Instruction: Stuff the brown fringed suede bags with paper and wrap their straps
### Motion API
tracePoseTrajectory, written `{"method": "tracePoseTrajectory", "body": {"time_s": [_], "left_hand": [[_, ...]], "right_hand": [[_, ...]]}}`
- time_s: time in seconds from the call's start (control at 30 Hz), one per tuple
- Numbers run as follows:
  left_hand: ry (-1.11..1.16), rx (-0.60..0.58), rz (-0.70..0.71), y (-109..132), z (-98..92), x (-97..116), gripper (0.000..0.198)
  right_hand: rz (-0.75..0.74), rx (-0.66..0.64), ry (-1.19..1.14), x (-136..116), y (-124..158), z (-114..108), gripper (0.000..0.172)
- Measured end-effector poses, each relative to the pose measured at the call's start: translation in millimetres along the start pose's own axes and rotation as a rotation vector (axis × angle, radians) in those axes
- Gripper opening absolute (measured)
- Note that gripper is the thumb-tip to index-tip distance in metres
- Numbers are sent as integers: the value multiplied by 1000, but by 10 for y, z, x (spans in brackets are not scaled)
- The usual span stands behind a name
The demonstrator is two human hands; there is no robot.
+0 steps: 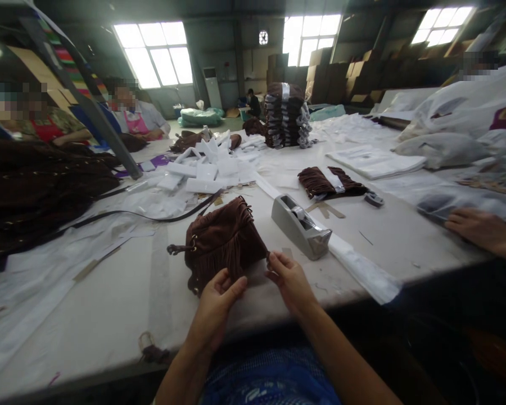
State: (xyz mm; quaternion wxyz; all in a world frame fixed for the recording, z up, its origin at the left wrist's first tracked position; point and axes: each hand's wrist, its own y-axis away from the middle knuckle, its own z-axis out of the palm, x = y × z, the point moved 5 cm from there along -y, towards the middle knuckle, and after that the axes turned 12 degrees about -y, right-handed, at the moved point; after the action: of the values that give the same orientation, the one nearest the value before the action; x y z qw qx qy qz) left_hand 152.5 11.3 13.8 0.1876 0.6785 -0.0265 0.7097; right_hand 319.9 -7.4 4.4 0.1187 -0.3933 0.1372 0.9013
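Observation:
A dark brown fringed bag [223, 239] lies tilted on the table before me, with gold eyelets and a knotted drawstring end at its left. My right hand [290, 281] pinches the bag's right corner between thumb and fingertips. Against the lower fringe rests my left hand [217, 298], its thumb and forefinger apart; its other fingers are partly hidden. Just right of the bag stands a grey tape dispenser [301, 228]. Behind the dispenser is another brown fringed bag [314, 183], folded flat with a white band around it.
White packing pieces [206, 169] lie heaped beyond the bag, near a tall stack of banded brown bags [284, 115]. Dark brown material [34, 191] covers the left side. A co-worker's hand [483, 230] touches plastic at right. A metal post [93, 107] rises at left.

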Motion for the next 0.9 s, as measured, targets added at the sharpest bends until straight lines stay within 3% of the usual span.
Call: {"method": "tracePoseTrajectory", "body": {"time_s": [0.07, 0.2, 0.3, 0.5, 0.63, 0.73, 0.83, 0.9], "left_hand": [[-16, 20, 9, 12, -40, -13, 35], [-88, 52, 45, 40, -30, 10, 34], [-83, 67, 62, 53, 9, 36, 35], [-126, 46, 114, 59, 19, 64, 32], [-86, -11, 109, 78, 3, 41, 35], [-119, 20, 109, 81, -39, 19, 36], [-208, 42, 140, 65, -51, 21, 34], [-272, 65, 178, 58, -46, 43, 30]], "right_hand": [[-12, 2, -13, -9, -10, -33, 35], [66, -170, 134, 75, 78, 67, 33], [85, -209, 215, 114, 157, 145, 33], [14, -198, 305, 69, 211, 213, 30], [-16, -89, 120, 69, 180, 124, 30], [-30, -59, 38, 87, 150, 73, 32], [15, -236, 283, 140, 151, 165, 34], [-36, -300, 486, 133, 157, 228, 35]]}}
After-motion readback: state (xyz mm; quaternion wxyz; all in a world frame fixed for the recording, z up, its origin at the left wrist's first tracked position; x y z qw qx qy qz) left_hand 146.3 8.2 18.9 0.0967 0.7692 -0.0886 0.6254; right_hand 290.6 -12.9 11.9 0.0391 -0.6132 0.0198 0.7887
